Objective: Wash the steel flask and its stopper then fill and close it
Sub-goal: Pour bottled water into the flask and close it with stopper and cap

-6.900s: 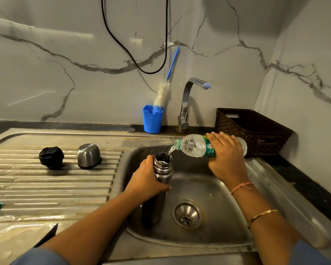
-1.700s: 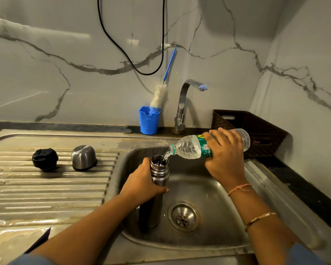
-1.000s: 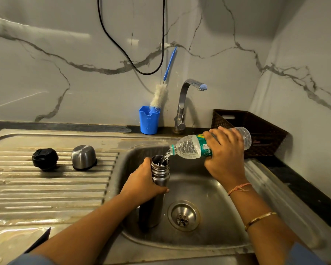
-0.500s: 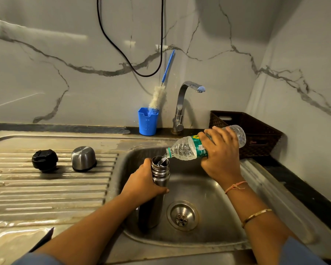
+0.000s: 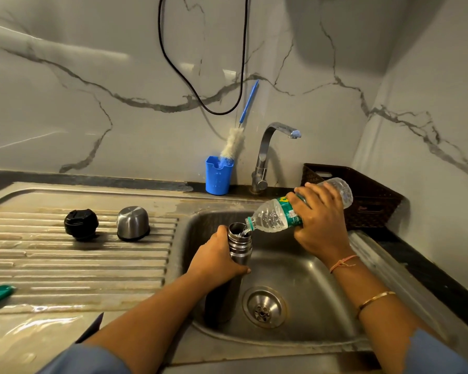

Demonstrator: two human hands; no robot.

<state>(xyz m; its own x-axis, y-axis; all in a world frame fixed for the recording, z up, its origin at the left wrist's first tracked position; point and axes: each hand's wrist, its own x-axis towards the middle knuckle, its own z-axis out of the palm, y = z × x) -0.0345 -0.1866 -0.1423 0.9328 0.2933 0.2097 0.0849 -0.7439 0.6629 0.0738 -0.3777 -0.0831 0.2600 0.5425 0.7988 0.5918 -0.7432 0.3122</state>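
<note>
Steel flask [image 5: 240, 243] upright in sink [image 5: 312, 282], left grip [image 5: 217, 261] around it, right grip [image 5: 318, 221] around water bottle [image 5: 271, 215] tilted over its mouth.

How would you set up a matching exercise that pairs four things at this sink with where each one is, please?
Things:
1. flask
2. stopper
3. steel cup
4. brush

Places:
A. standing in the blue holder
B. mouth down on the draining board, nearer the basin
C. upright in the basin, gripped by the left hand
D. on the draining board, left of the steel cup

Pairs: 1-C, 2-D, 3-B, 4-A.
</note>
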